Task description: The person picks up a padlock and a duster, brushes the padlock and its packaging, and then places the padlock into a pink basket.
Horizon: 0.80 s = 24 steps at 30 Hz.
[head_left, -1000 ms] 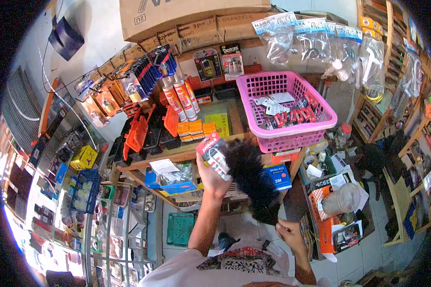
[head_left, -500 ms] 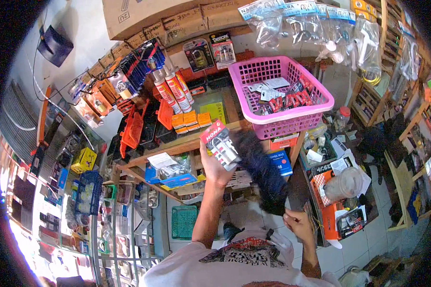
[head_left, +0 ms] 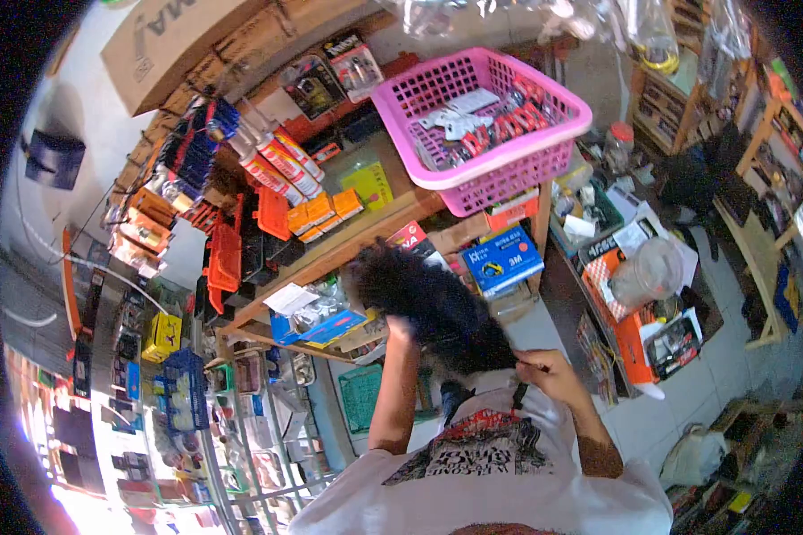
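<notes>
My right hand (head_left: 549, 373) is closed round the handle end of a fluffy black feather duster (head_left: 442, 312). The duster slants up and left across the front of my left hand (head_left: 400, 332). That hand is raised and partly covered by the feathers, so its fingers are hidden. A red-topped blister-packed padlock (head_left: 410, 237), its card lettered "NA", shows only by its upper part above the duster, the rest being behind it. The earlier view shows my left hand gripping this pack.
A pink basket (head_left: 509, 169) of red-carded packs and white cards stands on the wooden shelf. Left of it are spray cans (head_left: 285, 165), small orange boxes (head_left: 326, 214) and an orange case (head_left: 226, 241). Below sits a blue 3M box (head_left: 504, 259). To the right lies a clear jar (head_left: 647, 267).
The feather duster has swept left and now covers most of the padlock pack and my left hand. The camera view has turned, shifting the shelf and basket up and left.
</notes>
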### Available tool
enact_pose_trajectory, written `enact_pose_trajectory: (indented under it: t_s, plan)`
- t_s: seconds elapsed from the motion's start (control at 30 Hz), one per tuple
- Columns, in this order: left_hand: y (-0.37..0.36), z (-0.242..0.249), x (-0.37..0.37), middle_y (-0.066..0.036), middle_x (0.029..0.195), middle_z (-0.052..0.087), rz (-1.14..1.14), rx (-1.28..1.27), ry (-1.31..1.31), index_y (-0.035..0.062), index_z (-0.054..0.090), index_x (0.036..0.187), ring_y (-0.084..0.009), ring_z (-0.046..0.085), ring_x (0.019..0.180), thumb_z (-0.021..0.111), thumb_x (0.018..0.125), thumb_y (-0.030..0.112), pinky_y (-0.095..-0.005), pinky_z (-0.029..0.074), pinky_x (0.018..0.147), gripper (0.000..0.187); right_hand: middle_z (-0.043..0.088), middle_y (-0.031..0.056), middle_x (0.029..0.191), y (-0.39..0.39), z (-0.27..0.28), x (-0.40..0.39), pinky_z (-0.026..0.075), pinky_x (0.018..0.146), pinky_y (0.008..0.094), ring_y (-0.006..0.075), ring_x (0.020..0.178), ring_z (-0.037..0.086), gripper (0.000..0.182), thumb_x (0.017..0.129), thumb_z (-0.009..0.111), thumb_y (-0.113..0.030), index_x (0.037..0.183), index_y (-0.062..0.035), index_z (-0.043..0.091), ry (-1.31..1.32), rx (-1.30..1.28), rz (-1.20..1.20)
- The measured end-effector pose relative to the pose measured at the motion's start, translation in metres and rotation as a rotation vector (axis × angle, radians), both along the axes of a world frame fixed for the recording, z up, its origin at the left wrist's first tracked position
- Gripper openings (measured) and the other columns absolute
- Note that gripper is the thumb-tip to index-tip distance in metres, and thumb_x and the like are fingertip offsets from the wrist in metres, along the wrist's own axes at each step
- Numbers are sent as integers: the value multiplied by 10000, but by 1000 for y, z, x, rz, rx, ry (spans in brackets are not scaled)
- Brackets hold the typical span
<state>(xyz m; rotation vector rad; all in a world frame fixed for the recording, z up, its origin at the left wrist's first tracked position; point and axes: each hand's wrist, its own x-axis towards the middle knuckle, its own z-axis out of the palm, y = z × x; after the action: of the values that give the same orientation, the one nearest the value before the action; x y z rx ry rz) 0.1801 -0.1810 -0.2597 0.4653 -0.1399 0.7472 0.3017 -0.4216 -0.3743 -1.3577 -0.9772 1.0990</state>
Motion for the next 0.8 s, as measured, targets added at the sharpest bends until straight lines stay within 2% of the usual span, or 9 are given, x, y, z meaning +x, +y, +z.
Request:
enact_pose_trajectory:
  t_s: [0.1,0.23,0.27,0.3,0.33,0.5,0.53,0.63,0.8]
  plan:
    - [-15,1,-4,-97,1276,580,217,-47,389,102,485,1358,-279,560,1149,317,1016,495,-444,404,1060,547,693,58,939,-3,-16,-4,486,750,255,93,831,592,343,906,618,-10,1247,17,597,96,-1,-136]
    - [30,-140,-48,-102,1374,503,8,-85,384,91,370,1448,-279,494,1238,359,1015,465,-428,394,1072,572,722,84,913,-26,-11,28,499,761,264,100,821,619,302,885,651,-43,1186,-14,651,-80,4,70]
    - [39,-163,-56,-103,1264,567,124,-23,579,118,471,1342,-295,565,1135,413,975,530,-445,453,1014,555,719,86,864,-34,-24,37,506,719,266,99,770,635,310,877,655,-43,1186,-22,657,-128,8,43]
    - [-2,-88,-42,-132,1396,491,-163,-115,271,105,388,1437,-331,493,1257,372,990,522,-453,422,1054,612,715,83,852,-40,-26,43,505,706,264,96,753,631,316,876,653,-42,1192,-29,657,-107,-23,17]
    - [-8,-78,-41,-134,1383,506,-359,-273,108,113,397,1434,-348,517,1232,370,983,542,-496,440,1026,623,710,79,840,-47,-24,48,504,693,262,92,737,627,322,875,651,-42,1197,-35,657,-84,-57,-9]
    - [-33,-84,-48,-165,1309,567,-383,-411,527,132,459,1395,-450,585,1108,308,944,669,-704,474,816,717,666,38,765,-82,-18,93,460,595,245,67,647,566,333,881,638,-29,1210,-72,667,-128,-163,84]
    - [-30,-103,-57,-205,1231,611,-528,-249,501,89,581,1265,-441,632,996,314,904,733,-670,487,817,784,650,30,739,-87,-15,98,428,540,233,59,605,545,327,881,636,-17,1200,-76,676,-108,-181,43]
    - [-37,-135,-61,-282,1247,570,-594,-308,482,87,547,1308,-497,592,1048,317,817,835,-731,457,793,924,622,19,697,-102,-6,114,363,453,211,38,541,505,325,880,635,-2,1186,-95,690,-22,-318,54]
    - [-48,-149,-62,-277,1247,563,-633,-334,512,117,516,1335,-469,609,1028,284,844,815,-667,502,793,885,622,23,691,-109,-15,124,370,455,214,43,545,514,330,869,630,7,1174,-97,696,72,-364,38]
